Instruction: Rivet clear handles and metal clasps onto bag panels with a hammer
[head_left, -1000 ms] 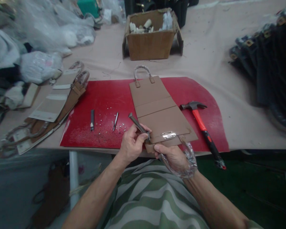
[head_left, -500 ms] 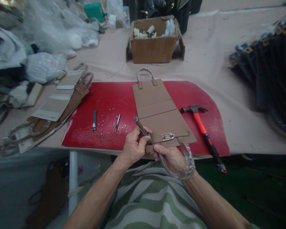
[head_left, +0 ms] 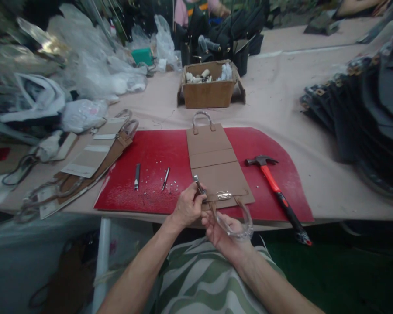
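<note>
A tan bag panel (head_left: 212,150) lies flat with a plastic-wrapped handle (head_left: 202,114) at its far end. A second wrapped handle (head_left: 247,218) loops off the near edge. Close to that edge sits a shiny metal clasp plate (head_left: 224,195). My left hand (head_left: 188,205) is closed around a short metal punch (head_left: 198,184), tilted, its lower end at the panel's near left corner. Palm up, my right hand (head_left: 225,233) reaches through the near handle's loop. Its curled fingers pinch the panel's near edge; what lies under them is partly hidden.
On the red mat (head_left: 157,148) lie a dark flat chisel (head_left: 137,176), a thin punch (head_left: 165,179) and small scraps. A claw hammer (head_left: 275,185) rests right. Tan bag pieces (head_left: 94,152) lie left, a cardboard box (head_left: 208,93) behind, dark bag pieces (head_left: 347,109) far right.
The view has tilted up, showing a person at the back. My right hand has turned palm up, and the near handle has slid from my wrist toward the palm. My left hand keeps the punch.
</note>
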{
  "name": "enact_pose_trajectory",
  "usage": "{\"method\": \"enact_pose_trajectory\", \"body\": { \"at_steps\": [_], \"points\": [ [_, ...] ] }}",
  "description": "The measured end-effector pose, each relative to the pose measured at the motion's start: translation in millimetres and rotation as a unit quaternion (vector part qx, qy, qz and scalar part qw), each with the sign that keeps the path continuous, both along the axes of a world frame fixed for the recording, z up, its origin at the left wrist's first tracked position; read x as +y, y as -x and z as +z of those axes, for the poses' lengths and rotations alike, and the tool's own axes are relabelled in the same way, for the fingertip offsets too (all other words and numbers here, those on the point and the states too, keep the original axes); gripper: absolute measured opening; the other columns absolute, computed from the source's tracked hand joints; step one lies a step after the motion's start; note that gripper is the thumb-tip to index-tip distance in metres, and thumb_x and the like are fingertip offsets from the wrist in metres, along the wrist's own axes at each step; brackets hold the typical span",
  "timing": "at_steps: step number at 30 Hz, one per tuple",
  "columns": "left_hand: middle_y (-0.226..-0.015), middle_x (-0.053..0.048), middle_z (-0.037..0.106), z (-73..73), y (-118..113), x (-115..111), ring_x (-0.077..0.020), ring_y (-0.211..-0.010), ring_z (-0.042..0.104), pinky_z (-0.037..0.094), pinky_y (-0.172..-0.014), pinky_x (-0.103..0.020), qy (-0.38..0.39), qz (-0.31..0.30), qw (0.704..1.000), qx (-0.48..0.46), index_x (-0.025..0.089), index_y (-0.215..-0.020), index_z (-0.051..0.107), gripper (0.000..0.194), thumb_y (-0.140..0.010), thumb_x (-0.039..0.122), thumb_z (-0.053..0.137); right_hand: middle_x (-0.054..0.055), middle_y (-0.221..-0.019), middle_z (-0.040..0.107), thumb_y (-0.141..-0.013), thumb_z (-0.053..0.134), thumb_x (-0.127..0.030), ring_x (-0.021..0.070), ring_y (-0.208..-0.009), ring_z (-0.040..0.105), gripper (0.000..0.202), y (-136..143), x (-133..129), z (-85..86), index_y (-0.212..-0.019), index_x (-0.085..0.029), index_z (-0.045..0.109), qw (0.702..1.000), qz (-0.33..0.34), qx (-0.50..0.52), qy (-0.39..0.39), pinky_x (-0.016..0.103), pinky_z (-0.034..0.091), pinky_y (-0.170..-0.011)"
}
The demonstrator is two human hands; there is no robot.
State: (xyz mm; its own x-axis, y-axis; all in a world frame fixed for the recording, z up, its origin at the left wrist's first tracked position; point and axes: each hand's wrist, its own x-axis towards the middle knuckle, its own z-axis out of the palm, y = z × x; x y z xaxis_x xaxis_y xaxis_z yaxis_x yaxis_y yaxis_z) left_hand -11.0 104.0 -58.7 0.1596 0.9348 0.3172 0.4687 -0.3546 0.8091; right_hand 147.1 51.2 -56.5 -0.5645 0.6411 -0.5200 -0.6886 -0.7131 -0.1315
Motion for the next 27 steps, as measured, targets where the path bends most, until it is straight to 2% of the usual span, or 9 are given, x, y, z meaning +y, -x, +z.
{"method": "enact_pose_trajectory", "body": {
  "at_steps": [4, 7, 11, 13, 15, 19, 22, 24, 27],
  "points": [
    [-0.101, -0.008, 0.065, -8.9, -2, -5, -0.0186, -0.095, 0.063, 0.052, -0.086, -0.031, -0.052, -0.024, 0.998, 0.033, 0.018, -0.105, 0.055, 0.021, -0.086, 0.011, 0.050, 0.009, -0.095, 0.074, -0.090, 0.050, -0.022, 0.0160, -0.084, 0.069, 0.021, -6, -26, -2.3, -0.096, -0.012, 0.068, 0.998, -0.008, -0.032, 0.056, 0.025, 0.055, -0.069],
    [-0.103, -0.008, 0.064, -13.3, -3, -6, -0.0188, -0.096, 0.063, 0.052, -0.087, -0.031, -0.068, -0.030, 0.997, 0.034, 0.018, -0.106, 0.055, 0.022, -0.086, 0.011, 0.051, 0.007, -0.081, 0.072, -0.088, 0.053, -0.020, 0.0135, -0.067, 0.068, 0.016, -31, -45, 2.7, -0.087, -0.012, 0.067, 0.983, 0.078, -0.135, 0.091, 0.022, 0.050, -0.054],
    [-0.105, -0.008, 0.065, -14.8, -3, -7, -0.0187, -0.098, 0.063, 0.052, -0.089, -0.032, -0.057, -0.032, 0.998, 0.015, 0.019, -0.104, 0.055, 0.021, -0.086, 0.010, 0.051, 0.007, -0.066, 0.068, -0.083, 0.060, -0.035, 0.0118, -0.046, 0.057, 0.025, -86, -46, 28.1, -0.082, -0.011, 0.066, 0.927, 0.259, -0.263, -0.064, 0.020, 0.036, -0.038],
    [-0.105, -0.008, 0.066, -14.2, -3, -7, -0.0187, -0.099, 0.064, 0.052, -0.089, -0.032, -0.053, -0.029, 0.998, 0.009, 0.018, -0.104, 0.056, 0.020, -0.086, 0.011, 0.051, 0.007, -0.068, 0.067, -0.081, 0.060, -0.048, 0.0118, -0.048, 0.055, 0.036, -114, -30, 45.8, -0.080, -0.012, 0.066, 0.868, 0.268, -0.378, -0.180, 0.021, 0.036, -0.041],
    [-0.105, -0.008, 0.067, -13.2, -3, -8, -0.0187, -0.099, 0.064, 0.053, -0.089, -0.033, -0.051, -0.022, 0.998, 0.006, 0.018, -0.102, 0.057, 0.019, -0.086, 0.011, 0.051, 0.007, -0.075, 0.068, -0.080, 0.058, -0.049, 0.0150, -0.059, 0.058, 0.036, -136, -5, 59.2, -0.086, -0.015, 0.066, 0.776, 0.192, -0.539, -0.265, 0.025, 0.043, -0.050],
    [-0.104, -0.008, 0.068, -11.3, -3, -10, -0.0185, -0.099, 0.066, 0.054, -0.088, -0.032, -0.053, -0.016, 0.998, 0.015, 0.018, -0.102, 0.058, 0.018, -0.086, 0.012, 0.051, 0.011, -0.091, 0.067, -0.084, 0.051, -0.041, 0.0229, -0.077, 0.061, 0.033, -161, 39, 56.7, -0.100, -0.016, 0.066, 0.496, 0.092, -0.803, -0.318, 0.036, 0.046, -0.070],
    [-0.105, -0.009, 0.068, -9.9, -3, -10, -0.0185, -0.098, 0.066, 0.054, -0.087, -0.032, -0.055, -0.017, 0.998, 0.024, 0.017, -0.103, 0.058, 0.019, -0.086, 0.012, 0.051, 0.018, -0.104, 0.062, -0.084, 0.051, -0.039, 0.0296, -0.092, 0.059, 0.035, -164, 55, 37.4, -0.105, -0.012, 0.062, 0.316, 0.133, -0.875, -0.341, 0.039, 0.045, -0.078],
    [-0.104, -0.009, 0.068, -8.3, -4, -9, -0.0185, -0.097, 0.066, 0.054, -0.087, -0.032, -0.051, -0.018, 0.998, 0.031, 0.017, -0.103, 0.058, 0.020, -0.086, 0.012, 0.050, 0.021, -0.107, 0.060, -0.085, 0.052, -0.040, 0.0323, -0.095, 0.059, 0.036, -163, 62, 26.7, -0.105, -0.011, 0.060, 0.256, 0.185, -0.888, -0.335, 0.040, 0.044, -0.076],
    [-0.101, -0.008, 0.069, -5.4, -3, -7, -0.0186, -0.095, 0.066, 0.054, -0.086, -0.032, -0.036, -0.029, 0.998, 0.045, 0.018, -0.103, 0.058, 0.022, -0.084, 0.010, 0.050, 0.018, -0.096, 0.061, -0.084, 0.054, -0.035, 0.0296, -0.085, 0.059, 0.025, -162, 72, 22.8, -0.096, -0.014, 0.058, 0.274, 0.227, -0.881, -0.310, 0.037, 0.041, -0.068]
  ]
}}
